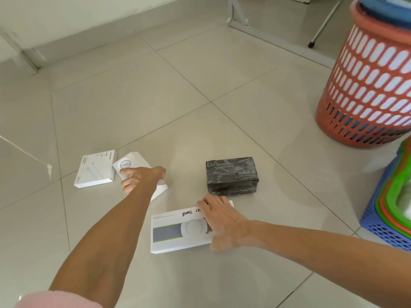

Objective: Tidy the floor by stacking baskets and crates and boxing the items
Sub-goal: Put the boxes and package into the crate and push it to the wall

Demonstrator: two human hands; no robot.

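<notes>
Several small boxes lie on the tiled floor. My left hand [139, 178] rests on a white box with a circle print [133, 162], fingers curled around its edges. Beside it to the left lies a flat white cable box [96, 168]. My right hand [220, 221] grips the right end of a long white box with a grey stripe and handwriting [175, 232]. A block wrapped in black tape [232, 177] sits just beyond my right hand, apart from it.
An orange slotted laundry basket [369, 85] with blue ones nested in it stands at the right. Stacked blue, orange and green crates [387, 210] sit at the right edge. A metal frame foot [239, 22] and a wall base are at the back.
</notes>
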